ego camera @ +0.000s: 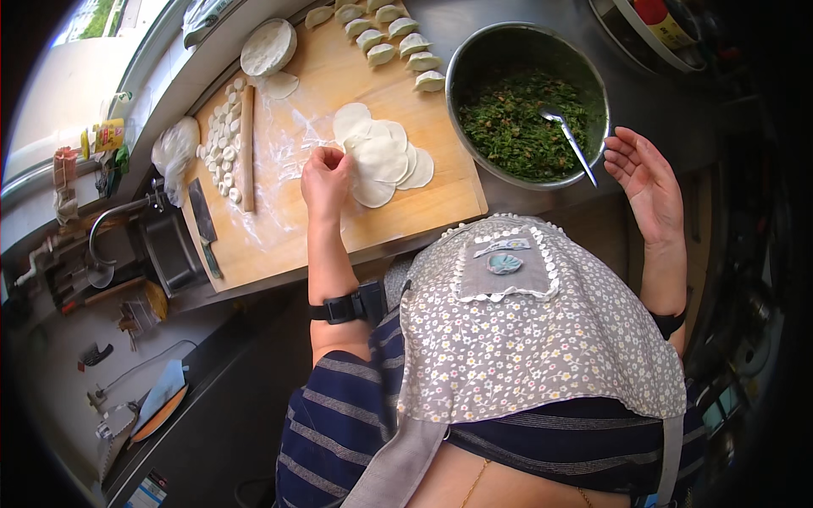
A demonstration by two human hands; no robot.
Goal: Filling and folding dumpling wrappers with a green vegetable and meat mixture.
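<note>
My left hand [327,180] pinches the left edge of a dough wrapper [377,159] in a pile of overlapping round wrappers on the wooden board [286,247]. My right hand [646,184] holds nothing; its fingers are spread a little beside the rim of a steel bowl [452,120]. Chopped green filling [514,127] lies in the bowl, with a metal spoon [575,147] leaning in it, its handle over the near rim. Folded dumplings [414,44] stand in rows at the board's far edge. A wooden rolling pin [248,152] lies beside small dough pieces [223,143].
A bowl of flour [268,47] stands at the board's far left, one wrapper [281,85] beside it. A knife [203,219] lies at the left edge, near a plastic bag [176,152] and the sink [168,251]. Another container [660,32] is at the upper right.
</note>
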